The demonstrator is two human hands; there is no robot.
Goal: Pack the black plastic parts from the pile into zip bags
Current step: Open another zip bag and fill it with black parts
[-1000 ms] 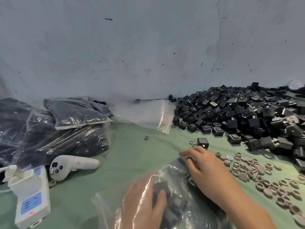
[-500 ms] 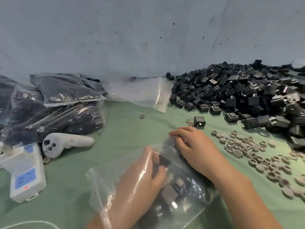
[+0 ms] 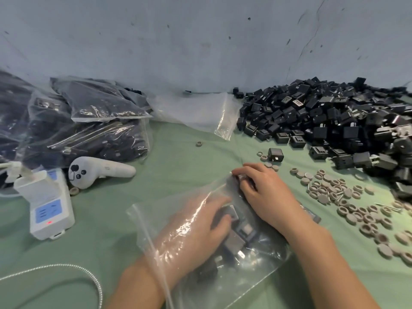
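Note:
A clear zip bag (image 3: pixel 252 273) lies on the green cloth in front of me with several black plastic parts (image 3: pixel 236 239) inside. My left hand (image 3: pixel 194 230) is inside the bag, seen through the plastic, with thumb and fingers curled round one black part. My right hand (image 3: pixel 265 195) sits on top at the bag's far edge, fingertips pinching the plastic. The big pile of black parts (image 3: pixel 334 121) fills the back right. One loose black part (image 3: pixel 275 155) stands just beyond my right hand.
Filled bags of black parts (image 3: pixel 89 130) are stacked at the left, and empty zip bags (image 3: pixel 196 112) lie against the wall. A white controller (image 3: pixel 102 170), a white power strip (image 3: pixel 49 208) and a braided cable (image 3: pixel 66 269) lie left. Several grey round caps (image 3: pixel 347 197) are scattered right.
My left hand has pushed further into the bag with a black part. My right hand stays at the bag's far edge. The view has tilted downward.

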